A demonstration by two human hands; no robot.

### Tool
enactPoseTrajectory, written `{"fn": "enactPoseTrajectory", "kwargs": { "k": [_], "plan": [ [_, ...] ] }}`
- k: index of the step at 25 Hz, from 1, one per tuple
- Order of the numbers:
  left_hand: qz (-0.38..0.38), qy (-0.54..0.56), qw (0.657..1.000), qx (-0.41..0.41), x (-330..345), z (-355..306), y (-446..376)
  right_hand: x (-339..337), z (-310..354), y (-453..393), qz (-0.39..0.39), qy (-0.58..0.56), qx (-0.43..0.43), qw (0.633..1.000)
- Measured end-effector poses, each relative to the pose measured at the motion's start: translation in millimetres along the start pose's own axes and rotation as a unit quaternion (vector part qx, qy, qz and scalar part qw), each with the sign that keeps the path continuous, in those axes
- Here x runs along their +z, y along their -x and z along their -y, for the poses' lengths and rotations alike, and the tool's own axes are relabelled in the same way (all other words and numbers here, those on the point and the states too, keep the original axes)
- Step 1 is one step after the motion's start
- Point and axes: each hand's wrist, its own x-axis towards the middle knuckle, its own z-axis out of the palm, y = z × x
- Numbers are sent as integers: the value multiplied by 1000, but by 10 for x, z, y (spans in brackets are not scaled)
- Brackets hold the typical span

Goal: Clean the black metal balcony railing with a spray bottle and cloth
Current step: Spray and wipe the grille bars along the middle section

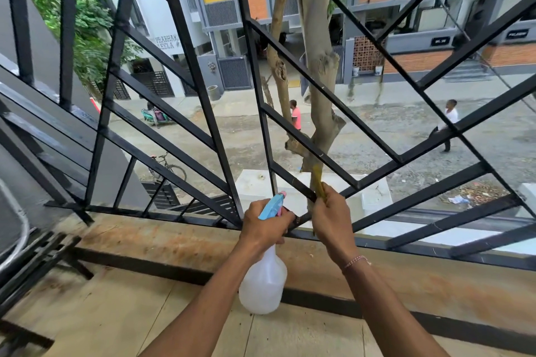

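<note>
The black metal railing [220,113] fills the view, its slanted bars fanning out from a low point near my hands. My left hand [265,226] grips the neck of a translucent white spray bottle [264,278] with a blue and pink trigger head [272,206], nozzle aimed at the bars. My right hand [333,217] pinches a yellow cloth [318,182] and holds it against a slanted bar just above the bottom rail. Most of the cloth is bunched and hidden behind the bar and my fingers.
A stained concrete ledge [174,240] runs under the railing, with tiled balcony floor [116,313] nearer me. A folded black metal frame [34,264] lies at the left. Beyond the bars, far below, are a tree trunk [319,81], a street and people walking.
</note>
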Motion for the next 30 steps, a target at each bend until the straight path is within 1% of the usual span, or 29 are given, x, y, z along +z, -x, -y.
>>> {"fn": "enactPoseTrajectory", "kwargs": {
  "k": [3,5,8,9,12,15,16,18,20,21,22,26,30],
  "plan": [
    [9,-22,1000,9,25,-5,32,-28,-56,-82,-13,0,13,1000],
    [9,2,1000,8,15,0,58,28,-31,-120,9,41,2,999],
    [-12,41,999,7,-24,-42,116,224,81,-127,63,141,-73,985],
    [-23,51,998,7,-53,-51,109,284,163,-145,73,149,-94,982],
    [-46,69,996,16,-192,-91,92,442,544,-214,122,122,-143,975],
    [-54,67,996,10,-268,-89,66,543,648,-251,137,125,-154,971],
    [-56,55,997,7,-266,-80,73,556,552,-239,149,142,-167,964],
    [-62,38,997,2,-225,-25,74,492,311,-207,180,232,-208,933],
    [-70,35,997,-3,-186,12,120,370,66,-176,180,303,-237,906],
    [-71,40,997,-9,-176,23,143,297,-23,-148,170,325,-234,900],
    [-65,41,997,-11,-175,40,155,238,-129,-130,159,334,-221,903],
    [-46,23,999,-1,-156,-2,200,81,-331,-76,140,302,-125,935],
    [-39,22,999,-3,-116,-47,242,214,-29,-157,83,255,-48,962]
  ]
}}
